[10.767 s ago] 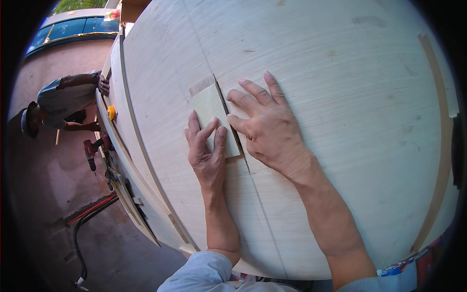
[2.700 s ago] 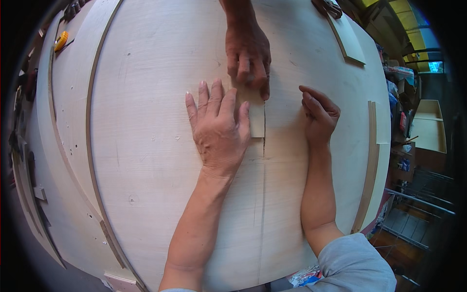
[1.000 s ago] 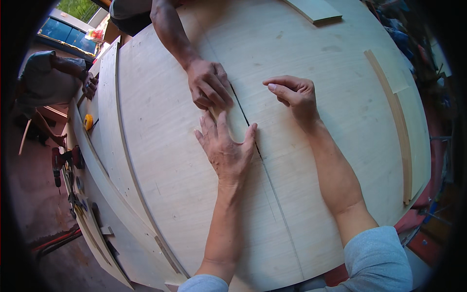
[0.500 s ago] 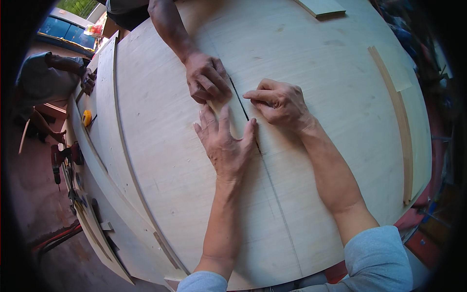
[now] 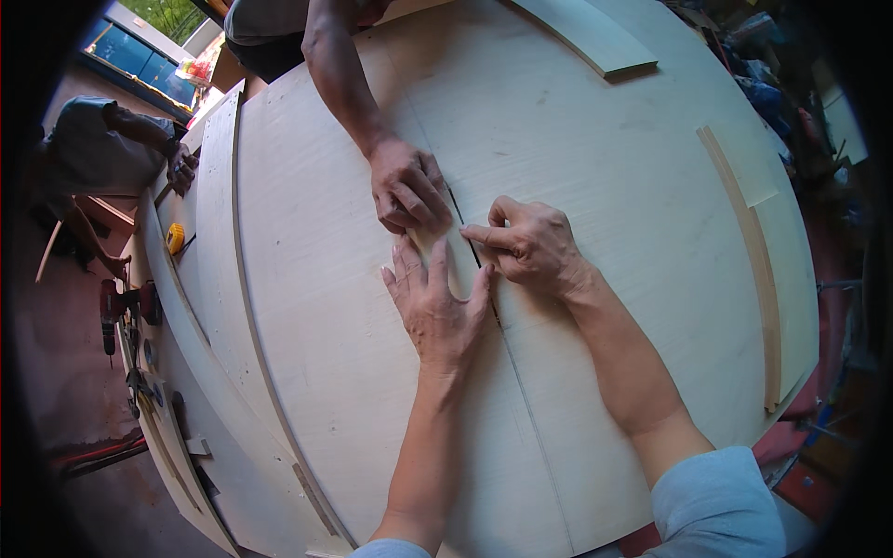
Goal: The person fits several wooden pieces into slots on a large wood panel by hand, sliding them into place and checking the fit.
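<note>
My left hand (image 5: 437,312) lies flat with its fingers spread on a large pale plywood sheet (image 5: 344,372). Its fingertips and thumb are at a small pale wooden piece (image 5: 460,265), mostly covered by hands. Beside this piece runs a short dark line (image 5: 476,256), in line with a thin pencil line down the sheet. My right hand (image 5: 535,246) is closed, its index finger reaching to the dark line; whatever it may hold is hidden. From the far side, a co-worker's hand (image 5: 409,186) presses on the same piece with bent fingers.
Long wooden strips (image 5: 744,251) lie on the sheet at right, and a board (image 5: 586,37) at the far edge. At left are a long plank (image 5: 223,186), a yellow tape measure (image 5: 175,238) and a red-black drill (image 5: 110,312). Another person's hand (image 5: 181,169) rests at the left.
My right index finger has come in from the right to the dark line. My left hand and the co-worker's hand keep their places on the piece. The whole view has shifted slightly.
</note>
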A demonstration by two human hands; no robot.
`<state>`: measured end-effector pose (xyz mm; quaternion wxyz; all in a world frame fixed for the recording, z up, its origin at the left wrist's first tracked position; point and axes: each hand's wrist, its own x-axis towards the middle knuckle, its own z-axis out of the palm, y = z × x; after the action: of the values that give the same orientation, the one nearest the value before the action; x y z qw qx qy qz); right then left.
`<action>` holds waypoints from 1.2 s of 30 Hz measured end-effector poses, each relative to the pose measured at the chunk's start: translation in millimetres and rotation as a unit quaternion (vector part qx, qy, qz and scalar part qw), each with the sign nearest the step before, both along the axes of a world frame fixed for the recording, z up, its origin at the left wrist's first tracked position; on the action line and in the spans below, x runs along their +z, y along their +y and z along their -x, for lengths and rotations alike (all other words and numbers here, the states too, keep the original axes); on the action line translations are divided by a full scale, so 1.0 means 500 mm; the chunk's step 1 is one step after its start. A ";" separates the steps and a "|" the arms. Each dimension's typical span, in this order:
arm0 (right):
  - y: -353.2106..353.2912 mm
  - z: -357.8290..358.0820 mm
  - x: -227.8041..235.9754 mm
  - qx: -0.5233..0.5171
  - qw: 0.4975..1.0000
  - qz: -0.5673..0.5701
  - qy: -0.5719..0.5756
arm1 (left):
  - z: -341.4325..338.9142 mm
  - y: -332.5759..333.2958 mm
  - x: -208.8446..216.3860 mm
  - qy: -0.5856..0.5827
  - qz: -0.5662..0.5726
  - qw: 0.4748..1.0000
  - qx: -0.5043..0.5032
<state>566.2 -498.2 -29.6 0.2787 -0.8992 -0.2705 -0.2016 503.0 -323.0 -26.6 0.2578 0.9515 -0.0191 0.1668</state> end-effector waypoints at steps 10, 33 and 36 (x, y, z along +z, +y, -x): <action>-0.003 0.001 0.013 0.013 0.999 -0.050 0.004 | 0.004 0.005 -0.009 -0.004 -0.003 1.000 -0.007; -0.033 -0.007 0.017 -0.054 0.851 -0.449 0.268 | 0.000 0.001 0.008 -0.012 0.013 1.000 0.003; -0.035 -0.008 0.019 -0.053 0.840 -0.466 0.273 | -0.002 0.004 -0.001 -0.023 0.017 1.000 0.010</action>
<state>570.0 -515.9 -20.1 0.7165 -0.6946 -0.0091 -0.0643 504.0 -321.2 -27.3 0.2713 0.9432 -0.0125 0.1914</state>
